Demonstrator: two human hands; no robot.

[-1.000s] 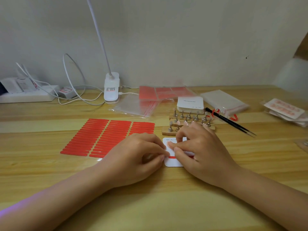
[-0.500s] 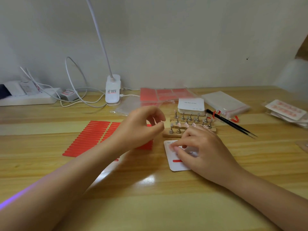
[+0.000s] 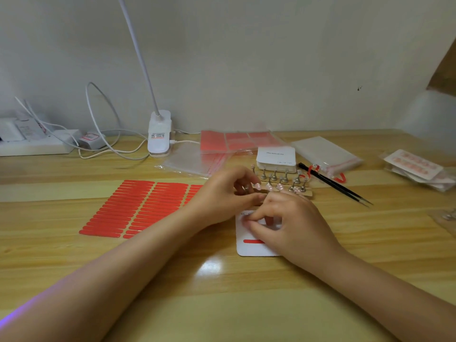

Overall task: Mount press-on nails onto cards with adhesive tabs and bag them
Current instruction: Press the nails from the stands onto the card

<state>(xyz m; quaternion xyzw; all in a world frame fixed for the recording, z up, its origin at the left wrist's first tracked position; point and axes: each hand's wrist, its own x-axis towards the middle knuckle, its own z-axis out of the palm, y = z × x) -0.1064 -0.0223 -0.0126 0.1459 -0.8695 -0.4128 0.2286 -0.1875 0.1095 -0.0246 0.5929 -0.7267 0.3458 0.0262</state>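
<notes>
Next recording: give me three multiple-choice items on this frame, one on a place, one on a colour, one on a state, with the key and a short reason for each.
1. Where does the sheet of adhesive strips lie relative to the white card?
A. To its left
B. To its right
C. Under it

2. What colour is the strip stuck on the card?
A. Blue
B. Red
C. Green

3. What is the right hand doing?
A. Hanging off the table edge
B. Lifting the black tweezers
C. Resting on the card, fingers curled

Key: 1 A, the sheet sits left of the card on the table. 2 B, a red strip shows near the card's lower edge. 3 C, the hand covers the card's upper part while the tweezers lie untouched.
</notes>
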